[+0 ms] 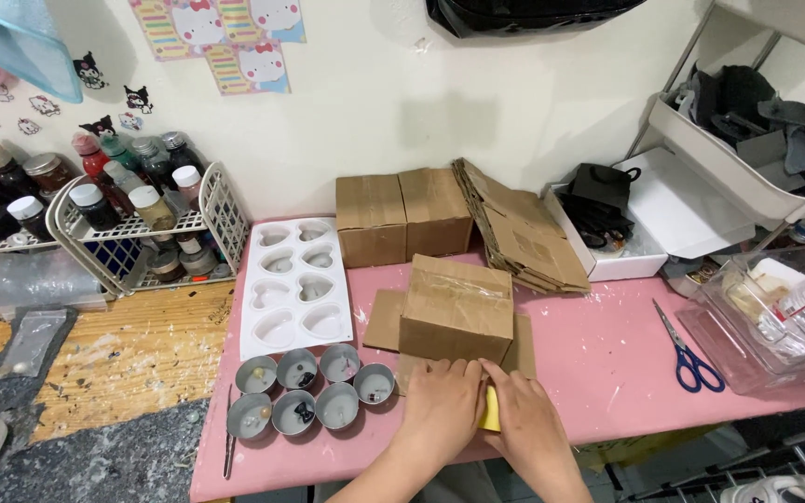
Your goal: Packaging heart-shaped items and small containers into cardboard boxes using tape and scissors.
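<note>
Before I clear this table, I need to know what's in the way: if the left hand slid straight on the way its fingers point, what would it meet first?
The left hand already touches the small cardboard box; it would press into its near face, as far as depth shows.

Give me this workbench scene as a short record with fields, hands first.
left hand: flat against the near side of the taped cardboard box
right hand: beside it, on a yellow thing at the box's base
surface: pink table
left of box: white heart mould, seven small metal cups
right of box: blue scissors
behind: two closed boxes, flattened cardboard
</note>
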